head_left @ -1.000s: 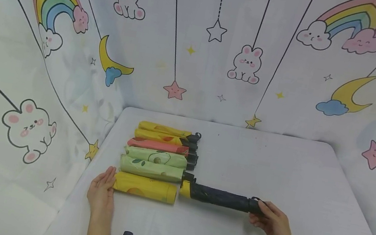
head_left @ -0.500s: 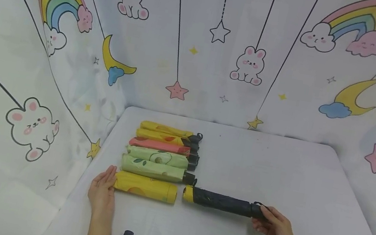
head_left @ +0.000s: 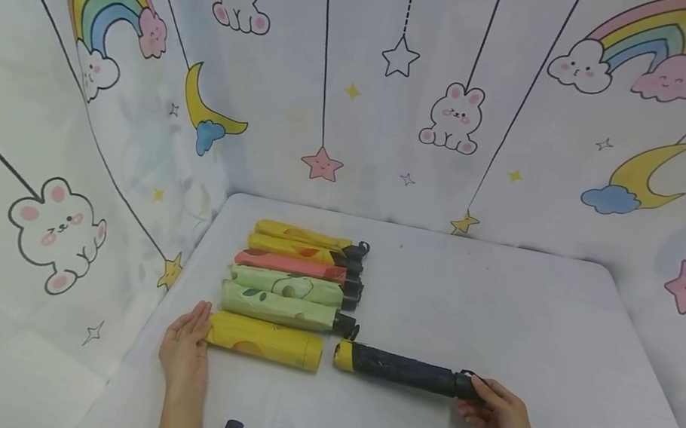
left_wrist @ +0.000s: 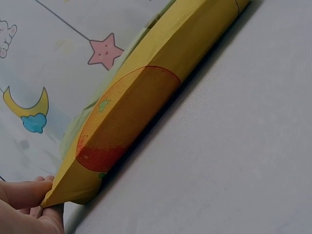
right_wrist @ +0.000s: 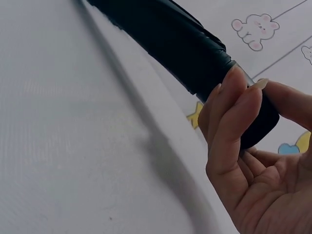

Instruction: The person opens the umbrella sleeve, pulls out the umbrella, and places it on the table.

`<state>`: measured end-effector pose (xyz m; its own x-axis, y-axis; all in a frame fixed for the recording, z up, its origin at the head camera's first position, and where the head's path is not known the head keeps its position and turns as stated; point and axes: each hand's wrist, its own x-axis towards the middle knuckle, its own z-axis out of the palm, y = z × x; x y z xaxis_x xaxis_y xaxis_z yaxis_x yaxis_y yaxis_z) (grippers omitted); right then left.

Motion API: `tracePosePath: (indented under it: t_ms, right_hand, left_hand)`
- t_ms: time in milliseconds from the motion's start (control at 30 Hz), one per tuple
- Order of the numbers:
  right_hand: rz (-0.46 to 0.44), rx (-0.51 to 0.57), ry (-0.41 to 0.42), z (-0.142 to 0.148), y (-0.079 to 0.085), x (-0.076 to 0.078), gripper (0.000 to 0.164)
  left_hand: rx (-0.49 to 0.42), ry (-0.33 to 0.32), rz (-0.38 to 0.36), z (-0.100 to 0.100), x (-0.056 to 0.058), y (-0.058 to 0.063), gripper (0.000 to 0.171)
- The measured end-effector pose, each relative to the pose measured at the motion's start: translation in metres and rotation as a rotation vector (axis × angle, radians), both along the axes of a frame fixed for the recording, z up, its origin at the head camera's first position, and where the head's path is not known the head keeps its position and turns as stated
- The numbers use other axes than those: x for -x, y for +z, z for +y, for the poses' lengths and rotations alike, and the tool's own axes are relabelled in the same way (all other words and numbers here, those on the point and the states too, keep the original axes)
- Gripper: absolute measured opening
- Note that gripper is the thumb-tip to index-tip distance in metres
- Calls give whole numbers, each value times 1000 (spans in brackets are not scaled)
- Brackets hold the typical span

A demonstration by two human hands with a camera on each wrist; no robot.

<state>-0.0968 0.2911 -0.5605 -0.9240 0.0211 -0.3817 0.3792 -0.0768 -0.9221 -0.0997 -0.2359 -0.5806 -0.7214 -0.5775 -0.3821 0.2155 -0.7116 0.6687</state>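
Note:
A yellow umbrella sleeve [head_left: 275,344] with an orange fruit print lies flat in front of a row of umbrellas. My left hand [head_left: 186,351] pinches its left end between thumb and fingers, as the left wrist view shows. To the right, a folded black umbrella [head_left: 401,370] with a yellow end points at the sleeve's right end, a small gap between them. My right hand [head_left: 500,418] grips the umbrella's black handle [right_wrist: 261,124], thumb on one side and fingers curled on the other. In the right wrist view the umbrella's far end is out of frame.
Behind the sleeve lie several sleeved umbrellas with black handles to the right: light green ones [head_left: 278,307], a red one [head_left: 289,265] and yellow ones [head_left: 301,235]. A white cloth covers the table [head_left: 506,304]. A patterned curtain [head_left: 400,125] hangs behind and at the sides.
My right hand has drawn the black umbrella slightly to the right, so the gap to the sleeve is wider. My left hand keeps its place on the sleeve.

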Motion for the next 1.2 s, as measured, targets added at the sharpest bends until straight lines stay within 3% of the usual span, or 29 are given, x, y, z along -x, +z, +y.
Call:
tracePosePath:
  t_ms: [333, 500, 867, 1200]
  right_hand:
    - [-67, -162, 31, 1, -6, 3, 67]
    - [-81, -233, 26, 0, -7, 2, 67]
    - [-53, -452, 104, 0, -3, 4, 70]
    - [17, -578, 77, 6, 3, 5, 58]
  left_hand:
    - [-7, 24, 12, 0, 0, -1, 33]
    - [8, 24, 21, 0, 0, 0, 33]
    - [-11, 23, 19, 1, 1, -1, 35]
    - [-18, 13, 10, -1, 1, -1, 35]
